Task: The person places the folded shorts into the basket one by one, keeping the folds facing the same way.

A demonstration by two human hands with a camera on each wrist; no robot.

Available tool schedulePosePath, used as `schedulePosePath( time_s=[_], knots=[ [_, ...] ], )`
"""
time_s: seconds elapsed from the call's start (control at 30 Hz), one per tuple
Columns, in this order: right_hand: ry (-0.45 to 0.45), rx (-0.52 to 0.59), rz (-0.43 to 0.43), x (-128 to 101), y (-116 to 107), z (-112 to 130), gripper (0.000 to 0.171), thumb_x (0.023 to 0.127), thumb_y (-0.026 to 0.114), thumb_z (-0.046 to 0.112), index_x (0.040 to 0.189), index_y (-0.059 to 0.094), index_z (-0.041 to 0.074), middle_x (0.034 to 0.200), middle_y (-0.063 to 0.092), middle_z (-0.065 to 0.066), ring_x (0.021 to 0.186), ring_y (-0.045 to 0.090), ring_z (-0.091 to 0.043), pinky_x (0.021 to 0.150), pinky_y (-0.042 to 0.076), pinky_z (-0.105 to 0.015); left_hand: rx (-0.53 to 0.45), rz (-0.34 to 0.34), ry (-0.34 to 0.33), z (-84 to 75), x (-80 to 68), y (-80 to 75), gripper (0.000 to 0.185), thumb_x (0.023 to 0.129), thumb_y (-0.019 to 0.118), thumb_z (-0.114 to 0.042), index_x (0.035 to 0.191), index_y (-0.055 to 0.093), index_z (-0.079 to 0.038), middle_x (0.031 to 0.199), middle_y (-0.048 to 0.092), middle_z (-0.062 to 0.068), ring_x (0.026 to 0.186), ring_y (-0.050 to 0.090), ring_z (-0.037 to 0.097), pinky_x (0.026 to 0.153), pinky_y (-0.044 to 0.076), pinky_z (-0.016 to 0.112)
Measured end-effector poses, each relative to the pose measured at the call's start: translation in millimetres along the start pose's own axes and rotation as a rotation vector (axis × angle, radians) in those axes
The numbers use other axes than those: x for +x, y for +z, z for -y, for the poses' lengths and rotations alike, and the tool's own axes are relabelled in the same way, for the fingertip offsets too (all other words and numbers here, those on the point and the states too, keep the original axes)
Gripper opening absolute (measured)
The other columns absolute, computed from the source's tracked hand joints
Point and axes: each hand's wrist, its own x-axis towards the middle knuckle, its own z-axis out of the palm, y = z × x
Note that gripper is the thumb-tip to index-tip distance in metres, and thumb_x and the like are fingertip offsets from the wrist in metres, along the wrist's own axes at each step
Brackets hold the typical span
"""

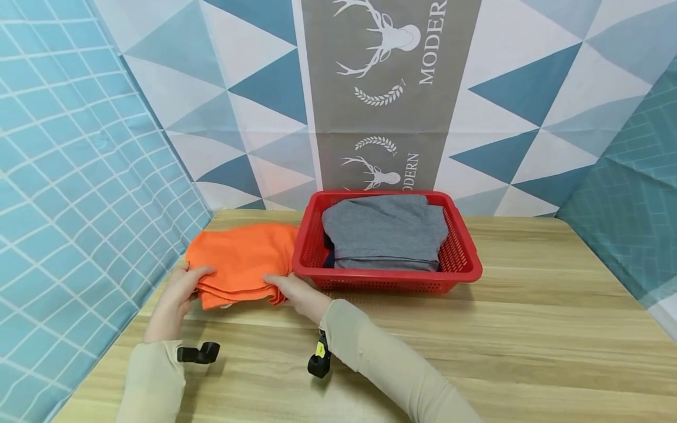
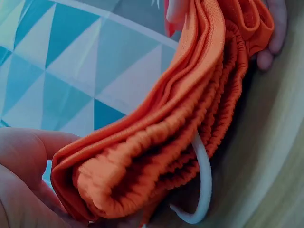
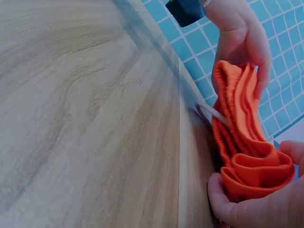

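A folded orange garment lies on the wooden table, left of a red basket. My left hand grips its near left corner, thumb on top. My right hand grips the near right corner, next to the basket's front wall. The left wrist view shows the stacked orange folds with an elastic waistband and a white drawstring. In the right wrist view both hands pinch the folded edge. A folded grey garment fills the basket, with something dark blue under it.
The table stands in a corner of patterned cloth walls: blue grid on the left, triangles and a grey deer banner behind. Bare wood stretches to the right and front of the basket.
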Motion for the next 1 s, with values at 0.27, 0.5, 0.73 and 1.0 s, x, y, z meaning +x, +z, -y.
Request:
schedulePosePath(
  time_s=[0.27,0.5,0.73,1.0],
  knots=[
    [0.020,0.061,0.026,-4,-3,-4,0.074,0.084,0.062,0.029,0.139,0.019,0.005,0.089,0.055,-0.003,0.084,0.064,-0.031,0.080,0.051,-0.039,-0.115,0.014,0.066,-14.7,-9.8,4.7,0.047,0.088,0.055,-0.016,0.124,0.029,-0.001,0.078,0.054,-0.011,0.062,0.059,0.001,0.057,0.050,0.019],
    [0.050,0.262,0.062,-4,-4,-4,0.036,0.088,0.057,0.026,0.113,0.055,0.001,0.101,0.065,-0.014,0.089,0.063,-0.037,0.084,0.048,-0.048,-0.153,0.046,0.147,-27.9,-19.1,10.2,0.047,0.089,0.053,-0.010,0.126,0.027,0.005,0.075,0.058,-0.010,0.062,0.061,0.002,0.056,0.051,0.018],
    [0.099,0.468,0.115,-9,-2,-2,0.037,0.089,0.054,0.018,0.121,0.048,0.000,0.118,0.057,-0.018,0.109,0.053,-0.040,0.090,0.042,-0.053,-0.079,-0.015,0.155,-37.7,-28.8,17.0,0.076,0.090,0.053,-0.015,0.139,-0.001,0.007,0.105,0.046,0.006,0.068,0.056,-0.004,0.063,0.049,0.013],
    [0.086,0.562,0.097,-18,3,3,0.037,0.089,0.053,0.009,0.124,0.044,0.003,0.118,0.057,-0.015,0.111,0.054,-0.028,0.090,0.043,-0.052,-0.112,-0.096,0.186,-49.8,-41.8,24.5,0.070,0.088,0.055,-0.014,0.136,0.007,0.003,0.110,0.040,0.005,0.072,0.055,-0.005,0.065,0.048,0.013]
  ],
)
